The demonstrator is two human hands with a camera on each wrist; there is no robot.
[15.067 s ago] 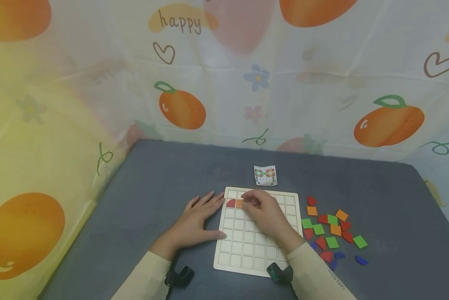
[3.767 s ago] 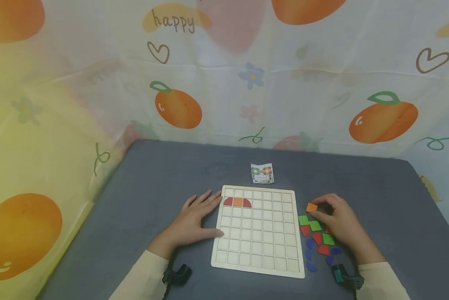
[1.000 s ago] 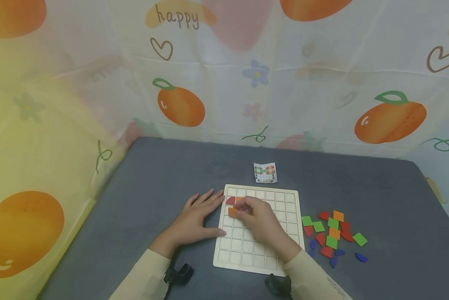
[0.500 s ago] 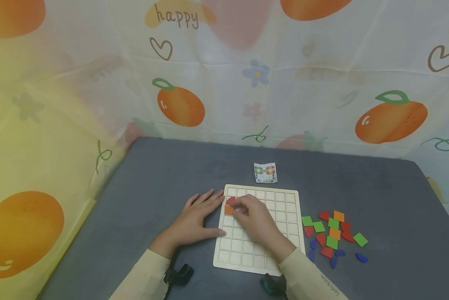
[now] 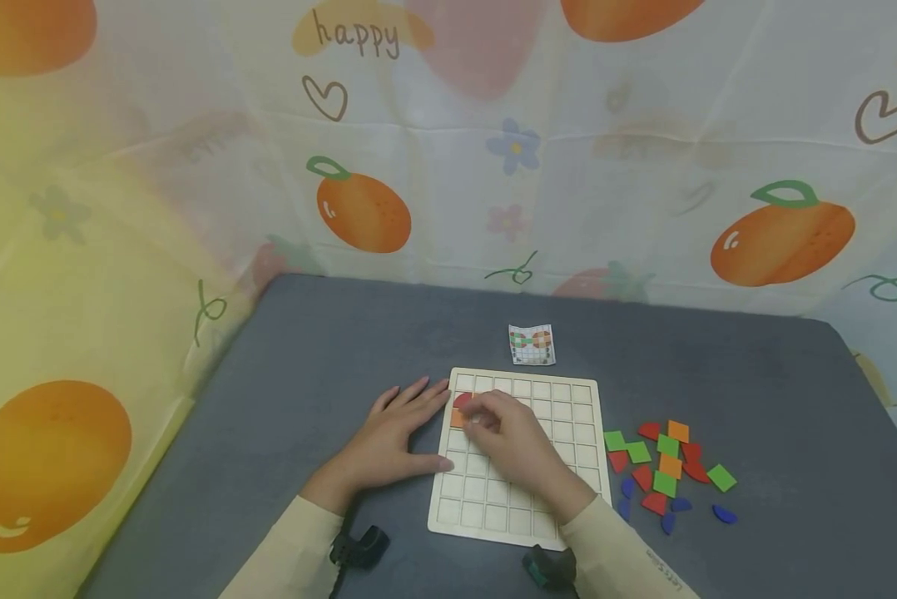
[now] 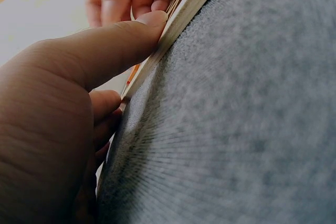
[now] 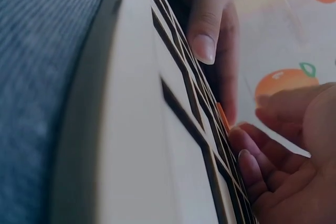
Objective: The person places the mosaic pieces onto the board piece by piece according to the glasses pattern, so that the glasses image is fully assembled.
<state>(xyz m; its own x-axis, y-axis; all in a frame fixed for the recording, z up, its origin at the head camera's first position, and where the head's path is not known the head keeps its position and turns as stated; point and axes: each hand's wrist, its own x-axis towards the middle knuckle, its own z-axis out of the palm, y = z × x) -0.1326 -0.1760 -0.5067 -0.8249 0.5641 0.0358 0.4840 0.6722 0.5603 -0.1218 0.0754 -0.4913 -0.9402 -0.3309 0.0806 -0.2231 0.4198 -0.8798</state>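
A pale wooden grid board (image 5: 497, 517) lies on the grey table. The left hand (image 5: 379, 445) rests along its left edge, fingers spread, thumb on the rim. Over the board's upper left is the right hand (image 5: 516, 441), thumb and forefinger curled at an orange square tile (image 5: 457, 418) in the leftmost column. That tile sits just below a red quarter-circle tile (image 5: 463, 400); the rest of the red tile's row is mostly behind the fingers. Seen from the right wrist, the orange tile (image 7: 223, 116) stands slightly proud of the board, with a fingertip against its edge.
Right of the board lie loose tiles: green squares (image 5: 721, 477), orange squares (image 5: 677, 431), red quarter-circles (image 5: 654, 503) and blue segments (image 5: 724, 514). A small printed pattern card (image 5: 532, 345) lies beyond the board. A fruit-print cloth (image 5: 448, 208) hangs behind the table.
The right hand picked an orange square tile from the loose pile, carried it left and lowered it below the red tile. Earlier, a second red tile joined that row. The left hand stayed put.
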